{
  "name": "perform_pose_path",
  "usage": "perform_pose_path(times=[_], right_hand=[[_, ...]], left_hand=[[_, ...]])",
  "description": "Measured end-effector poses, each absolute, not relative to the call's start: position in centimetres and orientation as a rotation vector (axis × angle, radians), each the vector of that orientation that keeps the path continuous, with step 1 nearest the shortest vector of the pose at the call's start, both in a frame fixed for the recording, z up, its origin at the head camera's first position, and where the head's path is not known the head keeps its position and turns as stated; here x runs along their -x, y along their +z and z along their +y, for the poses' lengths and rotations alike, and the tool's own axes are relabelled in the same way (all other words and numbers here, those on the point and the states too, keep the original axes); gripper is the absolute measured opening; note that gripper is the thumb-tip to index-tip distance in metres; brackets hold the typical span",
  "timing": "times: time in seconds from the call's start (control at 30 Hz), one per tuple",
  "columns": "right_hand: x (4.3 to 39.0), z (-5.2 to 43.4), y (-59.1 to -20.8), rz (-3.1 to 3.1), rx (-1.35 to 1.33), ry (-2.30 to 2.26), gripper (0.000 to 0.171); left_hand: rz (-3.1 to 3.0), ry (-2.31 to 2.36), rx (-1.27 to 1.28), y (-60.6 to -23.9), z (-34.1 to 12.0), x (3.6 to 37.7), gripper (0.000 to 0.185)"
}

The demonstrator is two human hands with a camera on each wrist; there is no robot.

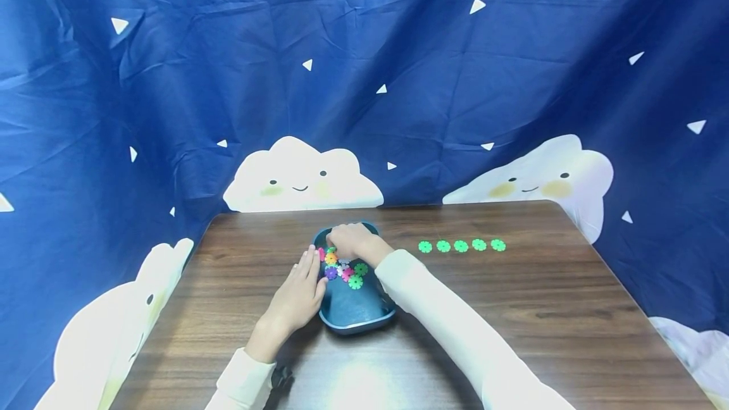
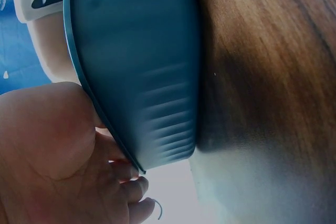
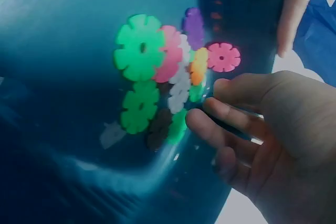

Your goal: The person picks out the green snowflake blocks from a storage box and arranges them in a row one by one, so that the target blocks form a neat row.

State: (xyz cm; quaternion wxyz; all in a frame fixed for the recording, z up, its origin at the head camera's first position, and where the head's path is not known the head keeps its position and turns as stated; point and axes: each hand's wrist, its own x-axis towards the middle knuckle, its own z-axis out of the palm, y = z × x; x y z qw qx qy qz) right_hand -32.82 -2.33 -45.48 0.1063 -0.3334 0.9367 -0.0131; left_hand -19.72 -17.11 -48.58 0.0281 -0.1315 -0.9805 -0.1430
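Observation:
A dark teal plastic basin (image 1: pixel 347 312) holds a small heap of flower-shaped plastic discs. A green disc (image 3: pixel 140 48), pink disc (image 3: pixel 224 57), purple disc (image 3: pixel 193 27) and orange disc (image 3: pixel 199 66) are among them; white and brown ones show too. My right hand (image 1: pixel 353 240) reaches into the basin's far end. In the right wrist view its fingers (image 3: pixel 206 124) are loosely bent beside the heap, with no disc visibly held. Along the left rim rests my left hand (image 1: pixel 296 290), its fingers fairly straight; in the left wrist view they touch the rim (image 2: pixel 97 108).
Several green discs (image 1: pixel 461 246) lie flat in a row on the wooden table (image 1: pixel 541 309), right of the basin. Behind the table hangs a blue curtain (image 1: pixel 398 30) with clouds and white triangles. A dark object (image 1: pixel 281 377) sits by the left cuff.

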Motion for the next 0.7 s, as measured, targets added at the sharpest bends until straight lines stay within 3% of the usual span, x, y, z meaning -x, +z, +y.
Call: perform_pose_path(times=[0.4,0.7], right_hand=[[32.8,-2.4,-46.7,2.765,0.996,0.047,0.023],[32.7,-2.3,-46.6,2.733,1.025,-0.002,0.038]], left_hand=[[-3.019,-0.449,0.409,-48.7,-17.0,19.7,0.063],[-2.985,-0.455,0.442,-49.0,-17.3,19.8,0.063]])
